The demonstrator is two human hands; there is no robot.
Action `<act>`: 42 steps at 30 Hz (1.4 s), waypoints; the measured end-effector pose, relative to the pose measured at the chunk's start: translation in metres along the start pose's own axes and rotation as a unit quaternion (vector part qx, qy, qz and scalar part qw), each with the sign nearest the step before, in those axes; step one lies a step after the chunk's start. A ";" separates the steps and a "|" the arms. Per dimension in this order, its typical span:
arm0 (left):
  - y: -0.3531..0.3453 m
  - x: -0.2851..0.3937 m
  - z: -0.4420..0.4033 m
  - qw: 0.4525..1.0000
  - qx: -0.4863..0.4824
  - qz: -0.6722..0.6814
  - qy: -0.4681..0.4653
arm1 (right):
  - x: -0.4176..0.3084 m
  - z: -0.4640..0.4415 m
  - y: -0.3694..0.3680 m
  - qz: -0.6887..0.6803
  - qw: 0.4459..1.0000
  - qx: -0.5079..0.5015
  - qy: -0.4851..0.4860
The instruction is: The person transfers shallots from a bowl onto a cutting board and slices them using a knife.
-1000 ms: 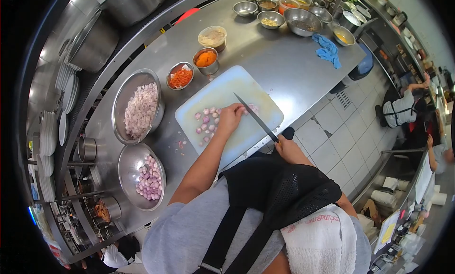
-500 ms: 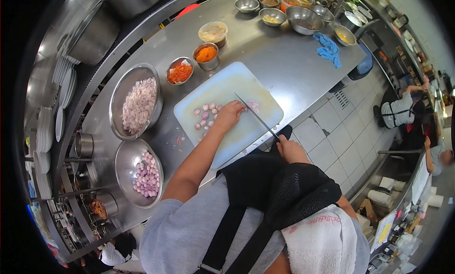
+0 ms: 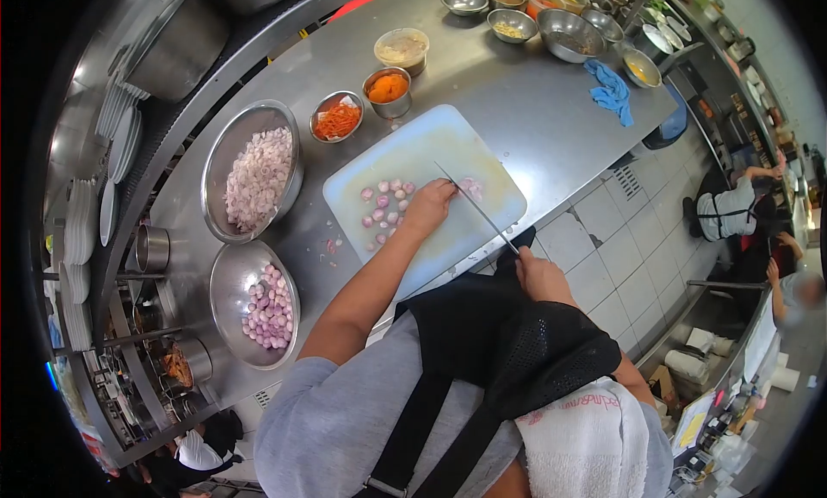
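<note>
On the pale cutting board point(image 3: 405, 265) my left hand point(image 3: 429, 207) has its fingers curled at the knife's blade, pinching what looks like a shallot, mostly hidden by the fingers. My right hand point(image 3: 544, 278) is wrapped round the handle of a long knife point(image 3: 484, 214), whose blade crosses the board beside my left fingertips. Chopped shallot point(image 3: 470, 188) lies just right of the blade. Several peeled shallots point(image 3: 382, 202) are scattered left of my left hand. A steel bowl point(image 3: 220, 293) holds more whole shallots; a larger bowl point(image 3: 293, 127) behind it holds chopped ones.
Beyond the board stand a cup of shredded carrot point(image 3: 337, 119), a cup of orange food point(image 3: 388, 89) and a lidded tub point(image 3: 401, 50). A blue cloth point(image 3: 610, 93) and several bowls sit at the far end. Stacked plates point(image 3: 79, 227) line the left shelf. Other people work nearby.
The view has shifted slightly, so the board and bowls sit a little differently in frame. Both hands stay at the knife and board, with only a small movement at the blade.
</note>
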State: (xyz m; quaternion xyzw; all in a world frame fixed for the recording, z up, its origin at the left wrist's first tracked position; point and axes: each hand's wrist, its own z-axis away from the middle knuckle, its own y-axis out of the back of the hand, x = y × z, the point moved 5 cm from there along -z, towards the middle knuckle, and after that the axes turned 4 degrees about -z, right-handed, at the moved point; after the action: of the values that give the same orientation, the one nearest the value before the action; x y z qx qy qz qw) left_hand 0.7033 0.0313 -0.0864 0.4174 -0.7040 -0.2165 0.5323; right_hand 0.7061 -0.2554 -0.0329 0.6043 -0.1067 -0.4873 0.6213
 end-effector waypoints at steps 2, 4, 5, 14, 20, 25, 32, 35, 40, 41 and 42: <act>0.001 0.001 0.004 0.999 0.037 0.010 -0.015 | 0.009 -0.002 -0.013 0.007 0.999 -0.019 -0.029; -0.002 -0.005 0.005 0.999 0.028 0.018 -0.015 | 0.022 -0.019 -0.037 -0.044 0.999 0.015 0.024; -0.004 -0.005 0.003 0.999 0.024 0.022 -0.018 | 0.019 -0.016 -0.028 -0.038 0.999 0.013 0.025; -0.005 -0.005 0.005 0.999 0.033 0.027 0.001 | 0.018 -0.021 -0.024 -0.034 0.999 0.004 0.030; -0.002 -0.005 0.007 0.999 0.040 0.019 0.000 | 0.022 -0.016 -0.032 -0.014 0.999 -0.024 -0.025; 0.000 -0.006 0.007 0.997 0.045 0.057 0.011 | 0.022 -0.033 -0.037 -0.075 0.997 -0.025 0.009; 0.005 0.000 0.004 0.997 0.049 0.038 -0.038 | 0.018 -0.033 -0.023 -0.073 0.996 -0.040 0.014; 0.005 0.001 0.003 0.998 0.040 0.026 -0.045 | 0.014 -0.029 -0.014 -0.063 0.997 -0.044 0.009; 0.007 0.006 0.005 0.997 0.019 0.047 -0.051 | 0.025 -0.029 -0.032 -0.071 0.997 -0.026 0.007; 0.007 0.006 0.005 0.997 0.015 0.041 -0.059 | 0.026 -0.029 -0.035 -0.071 0.997 -0.026 0.007; 0.007 0.005 0.004 0.997 0.016 0.041 -0.058 | 0.027 -0.029 -0.038 -0.076 0.997 -0.026 0.010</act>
State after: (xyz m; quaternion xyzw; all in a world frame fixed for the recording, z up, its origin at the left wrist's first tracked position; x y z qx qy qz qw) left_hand 0.6962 0.0301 -0.0797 0.3834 -0.7533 -0.2077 0.4923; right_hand 0.7223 -0.2488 -0.0845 0.5990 -0.0415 -0.5294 0.5993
